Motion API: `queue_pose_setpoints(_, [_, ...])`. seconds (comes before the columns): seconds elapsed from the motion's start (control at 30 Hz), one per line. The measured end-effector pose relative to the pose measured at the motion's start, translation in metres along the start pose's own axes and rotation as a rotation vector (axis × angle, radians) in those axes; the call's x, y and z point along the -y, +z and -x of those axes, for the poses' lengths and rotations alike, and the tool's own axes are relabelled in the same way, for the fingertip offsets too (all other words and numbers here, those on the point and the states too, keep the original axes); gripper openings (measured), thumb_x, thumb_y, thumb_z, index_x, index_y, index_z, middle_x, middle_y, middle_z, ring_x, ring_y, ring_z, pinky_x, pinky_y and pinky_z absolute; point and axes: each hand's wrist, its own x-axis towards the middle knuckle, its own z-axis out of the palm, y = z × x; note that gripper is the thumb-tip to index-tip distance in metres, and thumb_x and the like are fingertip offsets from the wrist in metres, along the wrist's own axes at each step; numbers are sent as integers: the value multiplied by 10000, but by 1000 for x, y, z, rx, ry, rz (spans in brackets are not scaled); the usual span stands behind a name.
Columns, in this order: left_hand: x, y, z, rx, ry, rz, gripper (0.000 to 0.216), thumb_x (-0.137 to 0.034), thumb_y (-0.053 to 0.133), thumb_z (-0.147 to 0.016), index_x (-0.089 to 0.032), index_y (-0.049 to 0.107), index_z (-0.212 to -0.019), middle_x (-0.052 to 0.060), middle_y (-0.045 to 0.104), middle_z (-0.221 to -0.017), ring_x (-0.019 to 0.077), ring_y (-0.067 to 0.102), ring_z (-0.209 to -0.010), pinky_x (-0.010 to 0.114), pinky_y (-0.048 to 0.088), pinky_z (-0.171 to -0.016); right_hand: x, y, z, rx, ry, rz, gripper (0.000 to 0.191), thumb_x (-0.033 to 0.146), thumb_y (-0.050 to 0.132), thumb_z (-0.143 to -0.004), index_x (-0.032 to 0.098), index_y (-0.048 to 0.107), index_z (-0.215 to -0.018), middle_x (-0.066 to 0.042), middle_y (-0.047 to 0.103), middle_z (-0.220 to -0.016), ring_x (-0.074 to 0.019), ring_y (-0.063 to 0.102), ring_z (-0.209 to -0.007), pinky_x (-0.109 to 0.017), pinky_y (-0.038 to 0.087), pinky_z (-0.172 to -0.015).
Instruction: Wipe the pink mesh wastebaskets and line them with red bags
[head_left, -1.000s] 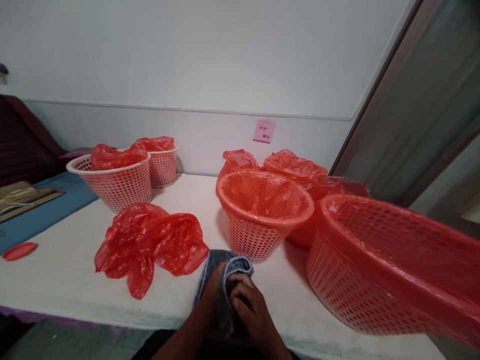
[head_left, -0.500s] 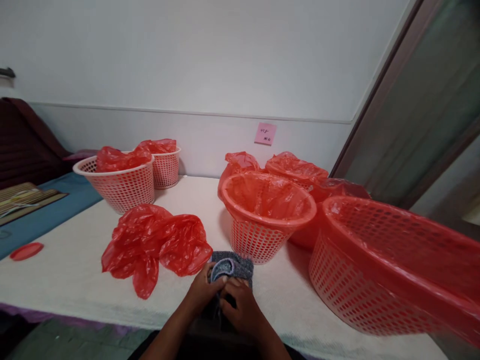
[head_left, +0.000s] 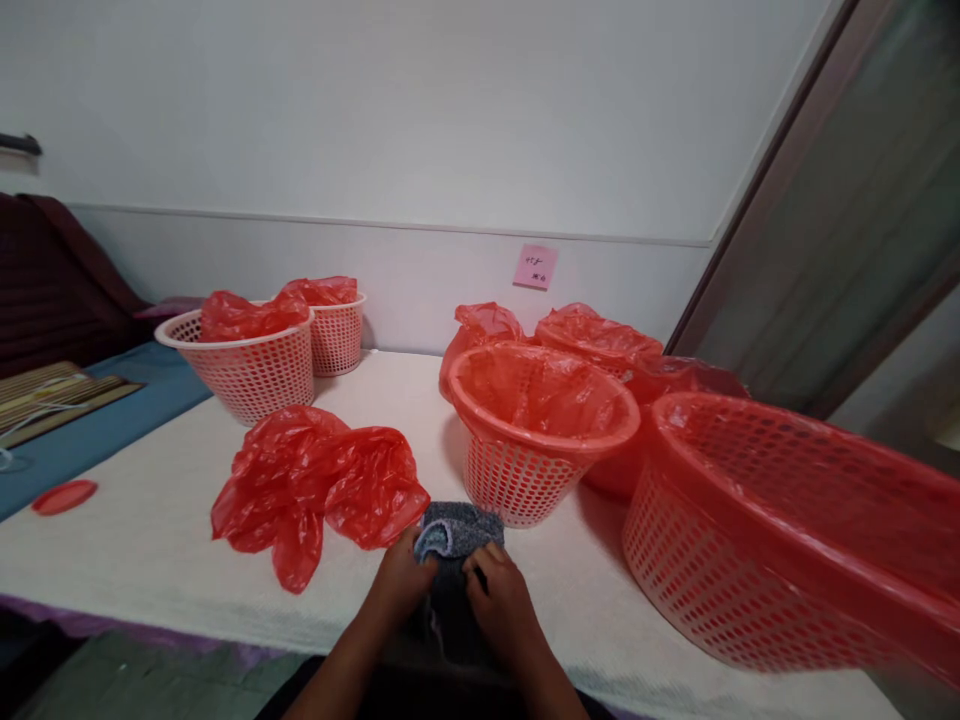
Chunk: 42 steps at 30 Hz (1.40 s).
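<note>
At the table's near edge, a folded grey knitted piece (head_left: pixel 466 527) with a pale, rolled, loop-like edge lies between my hands; its exact kind I cannot make out. My left hand (head_left: pixel 403 582) is closed on its left side, thumb by the pale edge. My right hand (head_left: pixel 498 592) pinches its right side, fingers bent. Dark cloth with loose threads hangs below, between the wrists. Just left of the knit lies a crumpled red plastic bag (head_left: pixel 300 495). Right behind it stands a pink basket (head_left: pixel 517 480) lined with red plastic.
A large basket (head_left: pixel 720 560) lined with red plastic fills the right side. Two pale pink baskets (head_left: pixel 262 375) with red bags stand at the back left. A red oval piece (head_left: pixel 65 497) lies on the white-covered table (head_left: pixel 172 560). A pink note (head_left: pixel 535 267) is on the wall.
My hands have moved apart, the right one shifting right from the middle of the knit to its side. The view has turned slightly left.
</note>
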Motion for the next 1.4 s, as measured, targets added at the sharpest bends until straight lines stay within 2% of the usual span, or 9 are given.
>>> queue_pose_setpoints(0.1, [-14,5,4,-35,31,-24,415,-289,699,-675,-198,570,-1060,47,658,-990,244,594,-956,365,429,-847,-1,1,1,-17,-18,-17,167,73,455,-737,214,530,-687,-44,571,-778,-224,519,-790,-332,352,-720])
queue_pose_setpoints(0.27, [-35,15,7,29,119,27,93,-315,539,-780,-223,532,-770,1,582,-747,201,551,-749,316,419,-721,-16,-13,-8,-187,95,-109,176,96,387,-748,229,501,-730,-18,576,-760,-195,557,-761,-296,404,-709])
queue_pose_setpoints(0.43, [-49,19,23,88,167,140,119,-328,485,-852,-219,535,-843,-13,569,-776,171,539,-759,276,430,-702,-41,-33,-20,-332,223,-148,143,225,391,-830,222,532,-806,-60,623,-856,-231,593,-849,-345,441,-792])
queue_pose_setpoints(0.63, [-46,27,32,51,183,190,177,-354,530,-848,-203,590,-919,15,615,-838,197,563,-833,322,453,-788,-50,-35,-22,-214,217,-172,315,260,451,-805,193,623,-1061,-89,646,-1023,-241,609,-981,-364,457,-884])
queue_pose_setpoints(0.77, [-34,29,16,-99,139,224,245,-361,456,-900,-184,579,-1017,50,634,-944,207,588,-917,384,460,-870,-48,-33,-21,-143,223,-161,406,301,430,-836,162,590,-1183,-108,630,-1130,-219,595,-1066,-333,443,-944])
queue_pose_setpoints(0.9, [-8,23,-6,-238,41,208,241,-361,531,-895,-153,573,-1009,47,622,-951,198,607,-910,432,475,-862,-46,-35,-20,-85,260,-104,437,297,443,-826,122,600,-1195,-140,633,-1134,-251,580,-1085,-364,419,-968])
queue_pose_setpoints(1.07, [11,19,-13,-227,39,142,348,-247,552,-856,-129,487,-1177,97,622,-1097,220,616,-1008,444,476,-921,-42,-32,-16,7,265,-30,461,248,534,-772,136,614,-1213,-151,624,-1110,-286,577,-1056,-397,413,-957])
queue_pose_setpoints(1.2, [8,22,-2,-215,102,5,553,-105,512,-725,-84,416,-1269,162,536,-1261,251,505,-1204,439,357,-1072,-40,-23,-15,72,256,1,547,81,530,-685,161,610,-1220,-124,635,-1122,-254,583,-1073,-344,408,-964])
queue_pose_setpoints(1.4, [-2,15,11,-247,89,-232,604,-182,510,-744,-35,403,-1320,214,462,-1295,329,387,-1289,471,291,-1096,-40,-20,-15,75,265,18,562,0,452,-672,140,600,-1195,-100,652,-1155,-199,587,-1102,-264,396,-967])
